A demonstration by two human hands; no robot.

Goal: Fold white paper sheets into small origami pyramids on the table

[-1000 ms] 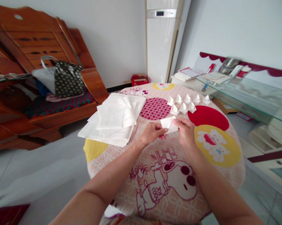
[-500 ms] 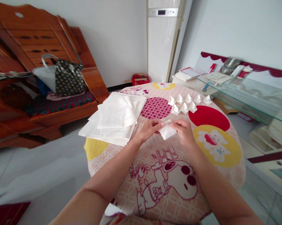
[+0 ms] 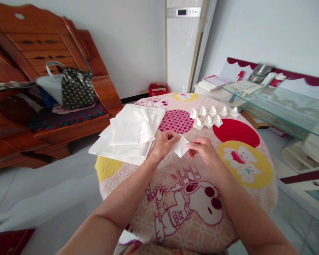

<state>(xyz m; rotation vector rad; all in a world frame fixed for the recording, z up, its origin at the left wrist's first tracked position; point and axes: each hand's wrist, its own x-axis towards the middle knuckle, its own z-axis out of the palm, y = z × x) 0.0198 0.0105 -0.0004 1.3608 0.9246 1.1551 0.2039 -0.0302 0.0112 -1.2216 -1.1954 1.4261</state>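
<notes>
Between my two hands is a small square of folded white paper [image 3: 180,146], held above the round table with one corner pointing toward me. My left hand [image 3: 166,142] pinches its left corner between thumb and fingers. On the opposite side, my right hand [image 3: 201,148] grips the right corner with thumb and fingertips. Beyond my hands stand several small folded paper boats [image 3: 207,122], white and pointed, set in two rows. To the left lies a stack of loose white sheets [image 3: 127,132], some with faint print.
A patterned cloth [image 3: 191,226] covers the round table. At the right stands a glass shelf [image 3: 289,109] with metal bowls and papers. A wooden bench [image 3: 53,39] with a dotted bag [image 3: 78,86] is at the left. A white cabinet-style air conditioner [image 3: 180,49] stands behind.
The folded paper has shifted left and turned slightly in my hands. My right hand's grip has moved from the top edge to the right corner.
</notes>
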